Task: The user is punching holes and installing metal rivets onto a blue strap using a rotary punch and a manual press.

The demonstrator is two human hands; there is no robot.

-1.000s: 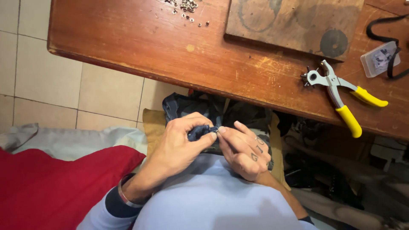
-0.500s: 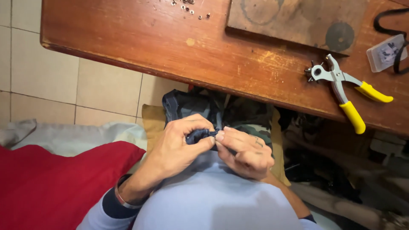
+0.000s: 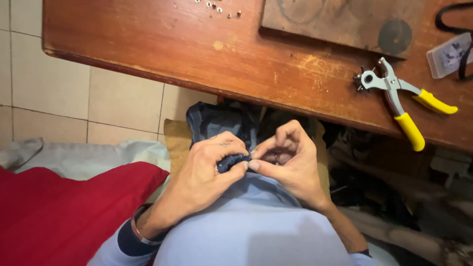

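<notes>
two hands are meeting just below the edge of the wooden table, over the person's lap. the left hand is pinching a folded bit of dark blue fabric between thumb and forefinger, and the right hand is pressing its thumb and fingertips together against the same fold, its other fingers curling loosely above. more of the dark cloth is hanging down toward the floor beyond the hands. as i judge it, the person is fitting or checking something small in that fold; whatever it is, it is hiding between the fingertips, and the work seems to be asking for a steady pinch and close fingertip control.

on the table, a punch plier with yellow handles is lying well apart from the hands, to their right. a small pale rectangular packet is sitting near the table's right edge. tiny metal bits are lying scattered at the far side. a red cloth is lying at the left.
</notes>
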